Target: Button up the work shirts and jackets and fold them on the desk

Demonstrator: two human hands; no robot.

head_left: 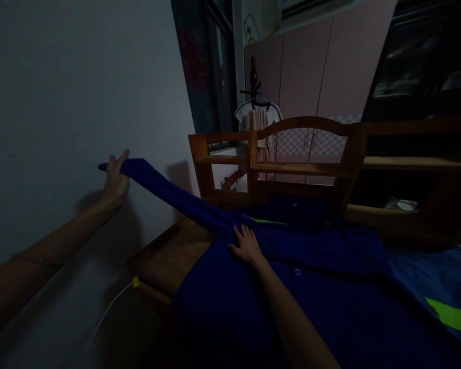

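Observation:
A dark blue coat [230,302] lies spread over the wooden desk, with a round button [297,272] on its body. Out to the left, my left hand [116,179] is closed round the end of the coat's sleeve [169,192] and holds it raised, stretched at a slant beside the wall. My right hand [248,245] rests flat on the coat near the base of that sleeve, fingers spread. Folds hide the coat's far parts in the dim light.
The white wall [80,92] rises close on my left. A wooden shelf unit [301,166] stands behind the coat. Blue cloth with a yellow-green strip [453,313] lies at the right. A white cable [107,310] hangs by the desk edge [153,292].

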